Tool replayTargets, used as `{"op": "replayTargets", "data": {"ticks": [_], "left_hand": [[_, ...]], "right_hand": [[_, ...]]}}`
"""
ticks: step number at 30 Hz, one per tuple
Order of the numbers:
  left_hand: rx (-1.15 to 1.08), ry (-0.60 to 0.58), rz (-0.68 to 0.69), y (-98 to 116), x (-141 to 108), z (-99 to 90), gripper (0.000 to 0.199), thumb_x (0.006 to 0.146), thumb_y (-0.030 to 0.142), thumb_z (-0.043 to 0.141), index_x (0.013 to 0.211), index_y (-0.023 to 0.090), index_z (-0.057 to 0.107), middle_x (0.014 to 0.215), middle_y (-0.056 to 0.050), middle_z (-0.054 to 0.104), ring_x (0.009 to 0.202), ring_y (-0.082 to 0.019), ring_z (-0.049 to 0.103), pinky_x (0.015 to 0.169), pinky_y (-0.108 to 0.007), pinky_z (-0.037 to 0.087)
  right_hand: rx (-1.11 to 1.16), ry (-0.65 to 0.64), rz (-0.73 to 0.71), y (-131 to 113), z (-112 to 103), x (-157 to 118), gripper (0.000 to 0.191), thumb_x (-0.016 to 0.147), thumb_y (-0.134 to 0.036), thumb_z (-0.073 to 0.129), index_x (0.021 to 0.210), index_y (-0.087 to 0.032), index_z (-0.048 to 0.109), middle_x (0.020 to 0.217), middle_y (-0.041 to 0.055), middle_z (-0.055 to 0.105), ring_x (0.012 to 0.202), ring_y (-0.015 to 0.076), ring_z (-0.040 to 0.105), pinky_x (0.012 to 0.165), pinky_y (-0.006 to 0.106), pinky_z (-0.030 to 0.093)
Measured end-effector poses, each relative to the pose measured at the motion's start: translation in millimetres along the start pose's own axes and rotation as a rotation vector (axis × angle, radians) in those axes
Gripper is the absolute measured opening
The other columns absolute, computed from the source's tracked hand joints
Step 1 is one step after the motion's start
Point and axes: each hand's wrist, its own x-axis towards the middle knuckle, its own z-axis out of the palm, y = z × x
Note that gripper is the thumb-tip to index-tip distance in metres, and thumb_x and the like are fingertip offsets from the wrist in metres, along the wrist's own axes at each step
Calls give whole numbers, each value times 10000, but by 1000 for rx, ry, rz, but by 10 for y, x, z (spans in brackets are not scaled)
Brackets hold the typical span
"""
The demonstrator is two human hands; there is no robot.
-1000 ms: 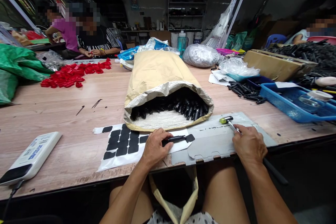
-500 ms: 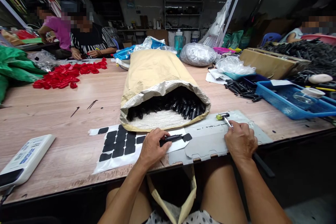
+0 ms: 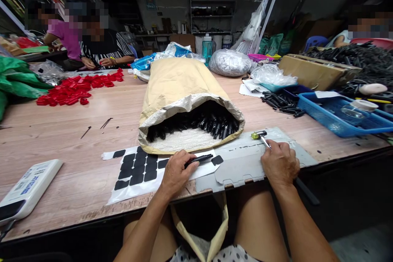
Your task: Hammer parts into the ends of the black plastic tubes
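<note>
The tan sack (image 3: 181,75) of black parts (image 3: 219,127) blocks the way ahead of you, with red pieces (image 3: 73,87) to its left and a blue tray (image 3: 319,114) to its right. On the sack's near side, your left hand (image 3: 177,172) pinches a slim black piece (image 3: 203,158), and your right hand (image 3: 280,163) grasps a yellow-tipped hammer (image 3: 262,134) over a grey board (image 3: 239,166). The near edge of the surface (image 3: 70,143) runs close on your side of the sack; open room lies left of it.

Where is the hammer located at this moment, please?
In the head view, the hammer is right of centre, in the right hand, its head over the grey board.
</note>
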Motion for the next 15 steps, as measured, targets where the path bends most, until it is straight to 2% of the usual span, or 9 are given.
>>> {"op": "replayTargets", "data": {"ticks": [7, 13, 15], "left_hand": [[-13, -7, 0, 4, -14, 3, 273, 1012, 375, 490, 1032, 227, 718, 946, -35, 650, 957, -217, 583, 871, -363, 419], [-4, 0, 1, 21, 6, -2, 391, 1050, 395, 398, 794, 207, 626, 849, -24, 601, 860, -201, 551, 811, -345, 410], [-56, 19, 24, 76, -31, -41, 377, 1049, 394, 398, 804, 206, 614, 863, -31, 602, 871, -202, 553, 820, -343, 417]], "right_hand": [[-5, 21, -5, -5, 1, -6, 290, 928, -224, 548, 1166, -231, 713, 1033, 88, 618, 866, 202, 472, 663, 343, 216], [4, 6, 2, -26, -25, 4, 300, 912, -205, 553, 1166, -228, 711, 1025, 100, 613, 870, 208, 475, 664, 350, 230], [-2, 0, -9, -30, -38, 8, 298, 926, -212, 535, 1168, -228, 708, 1026, 99, 613, 868, 208, 477, 664, 348, 235]]}}
